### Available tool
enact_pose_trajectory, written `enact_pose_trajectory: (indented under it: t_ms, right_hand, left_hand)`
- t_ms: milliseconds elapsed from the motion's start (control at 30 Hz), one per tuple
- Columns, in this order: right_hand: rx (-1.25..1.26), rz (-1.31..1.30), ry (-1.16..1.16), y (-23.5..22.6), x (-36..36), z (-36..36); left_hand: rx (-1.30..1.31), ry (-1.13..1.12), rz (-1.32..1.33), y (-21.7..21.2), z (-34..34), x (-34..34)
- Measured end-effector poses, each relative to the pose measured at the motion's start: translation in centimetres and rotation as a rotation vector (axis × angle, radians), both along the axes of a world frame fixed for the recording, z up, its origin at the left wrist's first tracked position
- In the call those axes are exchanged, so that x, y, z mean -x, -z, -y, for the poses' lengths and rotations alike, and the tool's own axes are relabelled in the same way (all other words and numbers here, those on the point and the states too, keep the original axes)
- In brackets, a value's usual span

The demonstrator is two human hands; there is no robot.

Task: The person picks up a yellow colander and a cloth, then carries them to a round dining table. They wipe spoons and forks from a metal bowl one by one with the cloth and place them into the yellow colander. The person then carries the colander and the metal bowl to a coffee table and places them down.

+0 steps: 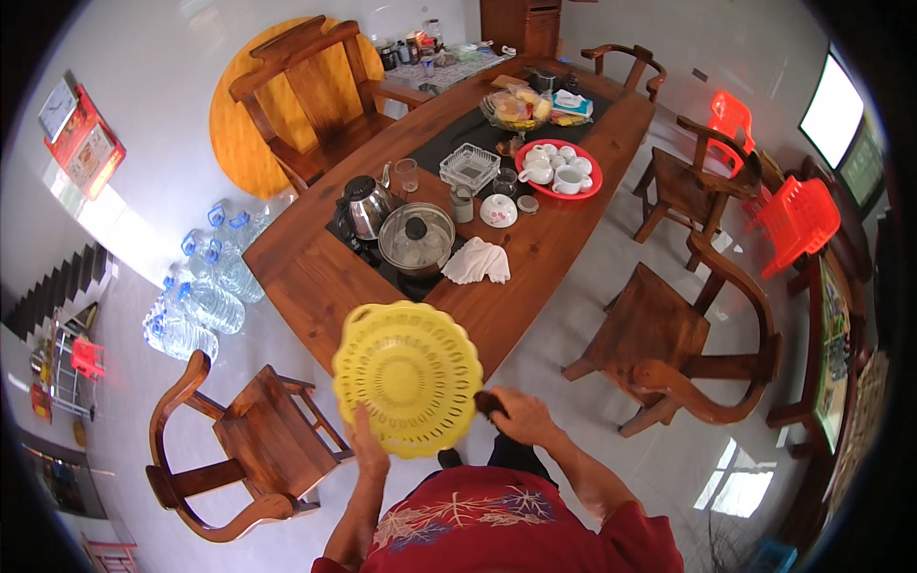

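A round yellow plastic colander (399, 377) with a scalloped rim and slotted openings is held up in front of me, off the near end of the wooden table (306, 258). My left hand (367, 447) grips its lower left rim, with the fingers partly hidden. Beside the colander's right rim, my right hand (523, 418) is closed round a small dark brown object (491, 405) whose kind I cannot make out. On the table beyond are a glass-lidded pot (416, 241), a steel kettle (367, 208) and a crumpled white cloth (477, 262).
Farther along stand a red tray (590, 177) of white cups, a clear plastic basket (469, 166) and a bowl of packaged food (517, 105). Wooden chairs flank me at left (272, 439) and right (654, 325). Large water bottles (212, 298) sit on the floor left of the table.
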State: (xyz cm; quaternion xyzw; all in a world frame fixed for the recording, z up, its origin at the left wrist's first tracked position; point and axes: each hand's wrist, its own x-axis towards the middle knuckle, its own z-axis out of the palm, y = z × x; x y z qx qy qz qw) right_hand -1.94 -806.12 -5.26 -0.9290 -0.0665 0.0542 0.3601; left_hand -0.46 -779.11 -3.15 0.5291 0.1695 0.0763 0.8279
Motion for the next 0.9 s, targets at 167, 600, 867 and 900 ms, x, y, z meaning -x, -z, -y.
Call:
enact_pose_trajectory:
  t_ms: [167, 600, 867, 900]
  right_hand:
    - [0.134, -0.070, -0.110, -0.4, -9.4, 2.0]
    - [-0.031, 0.281, -0.725, 4.2, -20.5, -0.6]
    - [0.209, 0.761, -0.431, 0.7, -25.8, 1.5]
    - [0.269, 1.031, -0.297, 3.6, -27.9, 3.2]
  left_hand:
    - [0.018, -0.273, 0.001, -3.8, 1.0, -1.3]
    - [0.565, -0.712, -0.092, 1.5, 2.4, 2.1]
    - [0.702, -1.094, 0.111, 4.5, 6.2, 5.1]
    - [0.727, -1.092, 0.093, 4.0, 6.1, 4.3]
